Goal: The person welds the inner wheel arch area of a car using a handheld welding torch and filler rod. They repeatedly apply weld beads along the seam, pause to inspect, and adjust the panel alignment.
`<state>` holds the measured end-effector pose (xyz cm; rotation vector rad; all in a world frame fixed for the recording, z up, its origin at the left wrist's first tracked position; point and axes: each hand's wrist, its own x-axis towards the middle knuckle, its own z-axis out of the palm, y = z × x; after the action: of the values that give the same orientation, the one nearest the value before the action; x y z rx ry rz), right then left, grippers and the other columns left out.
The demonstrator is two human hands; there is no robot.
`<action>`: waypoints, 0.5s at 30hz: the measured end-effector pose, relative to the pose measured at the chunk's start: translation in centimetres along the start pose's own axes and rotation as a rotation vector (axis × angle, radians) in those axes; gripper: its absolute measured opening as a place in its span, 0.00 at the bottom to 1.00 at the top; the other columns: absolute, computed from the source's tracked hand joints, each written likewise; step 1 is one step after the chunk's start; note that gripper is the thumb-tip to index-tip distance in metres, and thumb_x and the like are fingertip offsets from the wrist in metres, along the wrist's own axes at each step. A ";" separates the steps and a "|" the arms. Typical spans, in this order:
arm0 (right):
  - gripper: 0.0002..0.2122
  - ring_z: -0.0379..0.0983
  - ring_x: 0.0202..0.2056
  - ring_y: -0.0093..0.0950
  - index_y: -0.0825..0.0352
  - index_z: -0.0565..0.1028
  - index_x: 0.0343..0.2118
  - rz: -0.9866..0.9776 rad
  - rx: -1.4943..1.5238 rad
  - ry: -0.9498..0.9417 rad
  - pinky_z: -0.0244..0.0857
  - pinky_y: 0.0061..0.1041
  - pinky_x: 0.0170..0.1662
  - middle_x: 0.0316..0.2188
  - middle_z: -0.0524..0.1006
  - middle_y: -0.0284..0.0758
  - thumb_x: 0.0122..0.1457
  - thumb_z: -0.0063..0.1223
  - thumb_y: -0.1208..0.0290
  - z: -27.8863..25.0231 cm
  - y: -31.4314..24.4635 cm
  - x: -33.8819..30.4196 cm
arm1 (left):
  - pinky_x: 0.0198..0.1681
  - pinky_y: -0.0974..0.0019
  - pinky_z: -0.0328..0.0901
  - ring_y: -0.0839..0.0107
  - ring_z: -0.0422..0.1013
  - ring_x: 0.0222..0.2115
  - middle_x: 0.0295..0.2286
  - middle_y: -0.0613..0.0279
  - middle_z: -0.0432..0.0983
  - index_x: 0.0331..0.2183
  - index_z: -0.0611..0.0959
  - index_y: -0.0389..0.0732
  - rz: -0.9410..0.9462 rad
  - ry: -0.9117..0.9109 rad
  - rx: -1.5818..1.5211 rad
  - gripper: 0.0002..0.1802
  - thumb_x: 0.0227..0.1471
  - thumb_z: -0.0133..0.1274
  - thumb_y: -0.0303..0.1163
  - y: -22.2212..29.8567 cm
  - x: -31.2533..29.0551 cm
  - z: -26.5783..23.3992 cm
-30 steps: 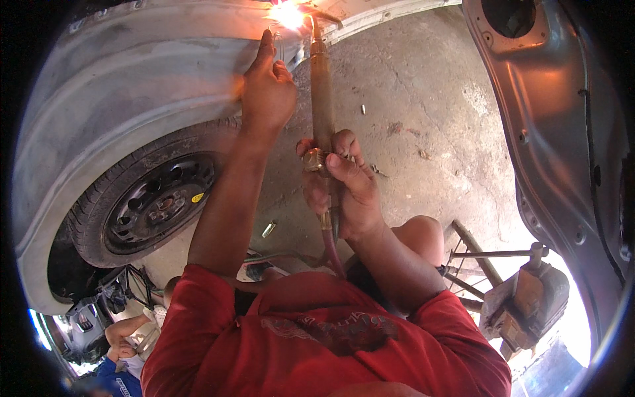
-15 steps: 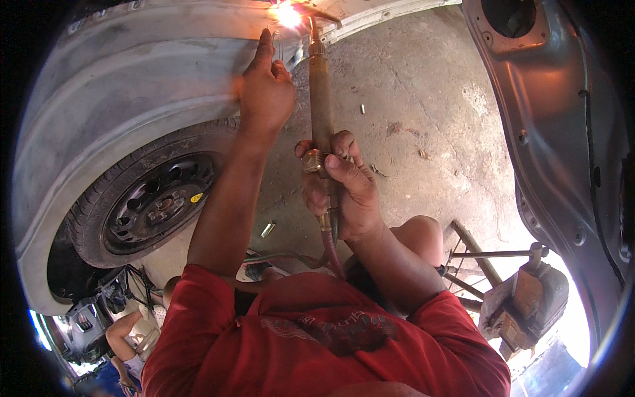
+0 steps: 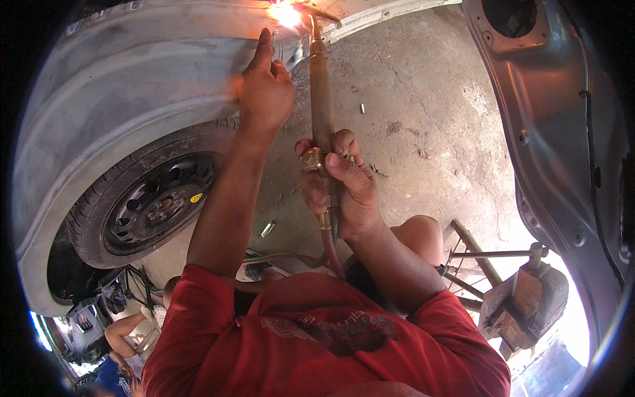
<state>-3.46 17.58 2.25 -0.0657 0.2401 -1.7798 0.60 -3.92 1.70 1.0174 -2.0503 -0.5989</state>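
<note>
My right hand (image 3: 347, 185) wraps round a brass gas welding torch (image 3: 321, 99), near its valve knob. The torch points up and its tip meets a bright glowing flame (image 3: 286, 13) at the edge of a grey car body panel (image 3: 165, 63). Just left of the torch, my left hand (image 3: 266, 96) is closed round a thin bent wire (image 3: 280, 45), its forefinger stretched toward the glow. What the flame touches is lost in the glare. From the torch's lower end a red hose (image 3: 334, 255) runs down toward my lap.
A car wheel (image 3: 159, 205) sits under the panel at left. An open car door (image 3: 562, 126) stands at right, above a rusty metal stand (image 3: 526, 298). Small metal bits (image 3: 268, 229) lie on the concrete floor (image 3: 423, 99). Another person (image 3: 122, 337) sits at lower left.
My hands and the torch keep almost the same place. At lower left, the other person's arm and body have shifted slightly.
</note>
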 end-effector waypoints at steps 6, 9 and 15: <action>0.07 0.75 0.25 0.25 0.52 0.67 0.42 -0.010 -0.002 -0.019 0.67 0.21 0.21 0.49 0.75 0.44 0.68 0.53 0.71 0.0 0.0 0.1 | 0.39 0.63 0.76 0.66 0.83 0.33 0.52 0.39 0.78 0.68 0.66 0.41 0.024 0.011 0.002 0.32 0.65 0.45 0.22 -0.3 0.1 0.3; 0.07 0.76 0.24 0.27 0.54 0.66 0.40 -0.009 0.016 -0.021 0.67 0.24 0.20 0.46 0.79 0.39 0.69 0.54 0.71 -0.1 0.0 0.2 | 0.39 0.64 0.76 0.66 0.83 0.34 0.53 0.40 0.78 0.68 0.66 0.39 0.022 0.014 -0.002 0.31 0.65 0.45 0.22 -0.6 0.1 0.4; 0.07 0.73 0.25 0.24 0.52 0.67 0.42 -0.019 -0.022 -0.034 0.66 0.20 0.21 0.50 0.73 0.47 0.68 0.53 0.71 -0.1 0.1 0.1 | 0.38 0.64 0.76 0.66 0.83 0.34 0.54 0.40 0.77 0.68 0.66 0.38 -0.004 -0.010 -0.003 0.32 0.64 0.45 0.22 -0.3 0.3 0.2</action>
<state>-3.45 17.44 2.10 -0.1145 0.2351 -1.7938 0.42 -4.28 1.50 1.0188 -2.0564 -0.6095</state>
